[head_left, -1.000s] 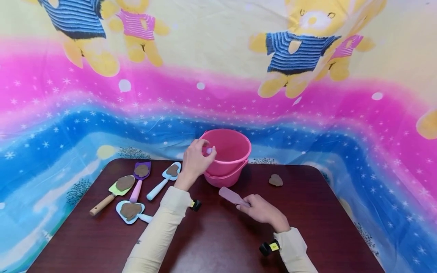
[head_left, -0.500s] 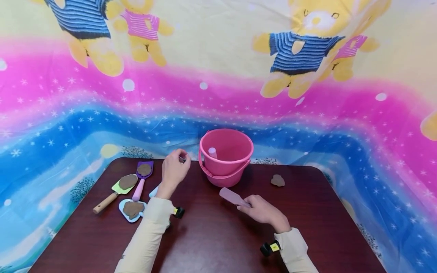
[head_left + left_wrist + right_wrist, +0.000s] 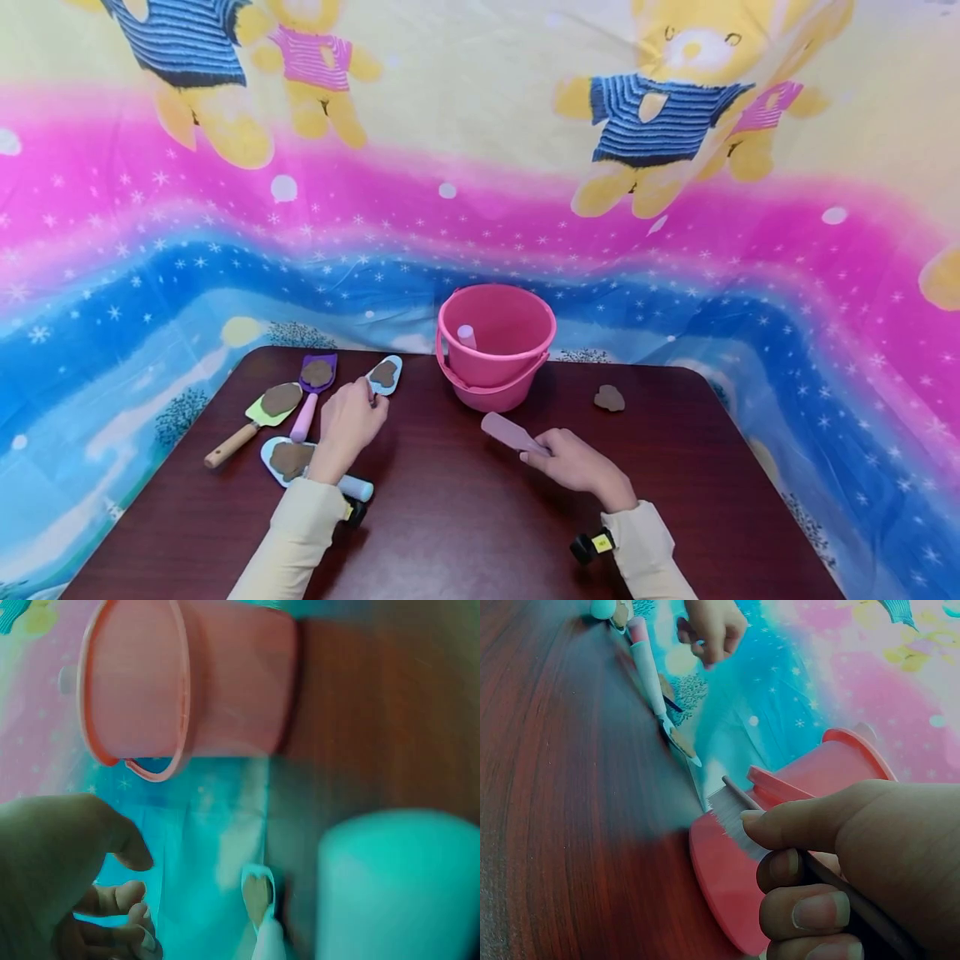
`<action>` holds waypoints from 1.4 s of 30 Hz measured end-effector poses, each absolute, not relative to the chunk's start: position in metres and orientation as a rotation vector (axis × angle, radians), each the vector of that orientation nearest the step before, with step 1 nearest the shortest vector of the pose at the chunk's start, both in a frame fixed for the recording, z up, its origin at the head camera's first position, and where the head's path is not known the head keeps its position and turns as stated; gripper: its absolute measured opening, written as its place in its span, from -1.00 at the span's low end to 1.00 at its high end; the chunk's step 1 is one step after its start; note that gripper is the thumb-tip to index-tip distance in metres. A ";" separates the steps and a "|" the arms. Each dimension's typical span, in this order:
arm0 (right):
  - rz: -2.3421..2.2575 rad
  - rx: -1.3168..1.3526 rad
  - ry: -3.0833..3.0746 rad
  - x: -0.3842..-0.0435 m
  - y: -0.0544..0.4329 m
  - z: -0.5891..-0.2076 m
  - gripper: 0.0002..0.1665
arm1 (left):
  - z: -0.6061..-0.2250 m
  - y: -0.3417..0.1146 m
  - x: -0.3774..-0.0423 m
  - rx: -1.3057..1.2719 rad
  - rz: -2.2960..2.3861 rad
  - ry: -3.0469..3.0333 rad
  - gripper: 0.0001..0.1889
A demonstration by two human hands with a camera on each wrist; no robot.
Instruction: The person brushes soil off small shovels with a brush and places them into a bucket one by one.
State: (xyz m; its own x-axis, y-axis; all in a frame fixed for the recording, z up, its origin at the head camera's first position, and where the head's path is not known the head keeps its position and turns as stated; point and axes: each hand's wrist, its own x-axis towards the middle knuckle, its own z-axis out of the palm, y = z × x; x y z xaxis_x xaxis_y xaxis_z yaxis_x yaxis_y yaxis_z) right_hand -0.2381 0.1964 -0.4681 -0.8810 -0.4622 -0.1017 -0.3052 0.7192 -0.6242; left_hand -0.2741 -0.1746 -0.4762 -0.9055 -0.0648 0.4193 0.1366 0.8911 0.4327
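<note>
My left hand (image 3: 348, 425) hovers over the shovels at the left, fingers loosely curled around nothing, as the left wrist view confirms. Just beyond it lies a light blue toy shovel (image 3: 384, 375) bearing a brown lump; the hand partly hides its handle. Beneath the wrist is a second light blue shovel (image 3: 356, 487), also loaded. My right hand (image 3: 581, 467) grips a mauve brush (image 3: 510, 429) by its handle; its pale bristles (image 3: 735, 825) show in the right wrist view. Behind the brush stands a pink bucket (image 3: 495, 379), with a lilac handle end (image 3: 467, 336) sticking up inside.
Farther left lie a green trowel (image 3: 258, 414) with a wooden handle and a purple shovel (image 3: 303, 417) with a pink handle, each carrying a brown lump. A loose brown lump (image 3: 609, 398) sits right of the bucket. Patterned cloth (image 3: 495, 208) hangs behind the table (image 3: 465, 533).
My left hand has let go of the lilac handle, leaving it in the bucket, and has moved left and lower over the shovels. The right hand has kept its place with the brush.
</note>
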 end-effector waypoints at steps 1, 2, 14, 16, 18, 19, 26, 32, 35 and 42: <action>-0.908 -0.607 2.673 -0.238 0.196 -0.468 -0.50 | -0.477 -0.177 -0.270 -0.046 -0.612 -2.653 -0.75; -0.910 -0.606 2.671 -0.238 0.196 -0.468 -0.50 | -0.479 -0.179 -0.265 -0.042 -0.589 -2.678 -0.73; -0.906 -0.608 2.674 -0.236 0.195 -0.465 -0.50 | -0.486 -0.191 -0.224 0.101 -0.450 -2.997 -0.60; -0.910 -0.609 2.671 -0.236 0.195 -0.465 -0.50 | -0.487 -0.193 -0.220 0.145 -0.428 -3.061 -0.59; -0.909 -0.612 2.672 -0.236 0.195 -0.466 -0.51 | -0.488 -0.194 -0.217 0.185 -0.412 -3.108 -0.58; -0.909 -0.614 2.672 -0.236 0.196 -0.466 -0.51 | -0.487 -0.195 -0.215 0.203 -0.406 -3.129 -0.58; -0.907 -0.629 2.692 -0.237 0.197 -0.468 -0.50 | -0.482 -0.200 -0.208 0.253 -0.372 -3.262 -0.52; -0.922 -0.612 2.667 -0.235 0.197 -0.467 -0.50 | -0.480 -0.211 -0.199 0.320 -0.447 -3.345 -0.61; -0.919 -0.618 2.671 -0.236 0.197 -0.467 -0.51 | -0.479 -0.216 -0.196 0.324 -0.489 -3.330 -0.65; -0.928 -0.619 2.664 -0.237 0.198 -0.467 -0.53 | -0.472 -0.233 -0.190 0.312 -0.572 -3.301 -0.70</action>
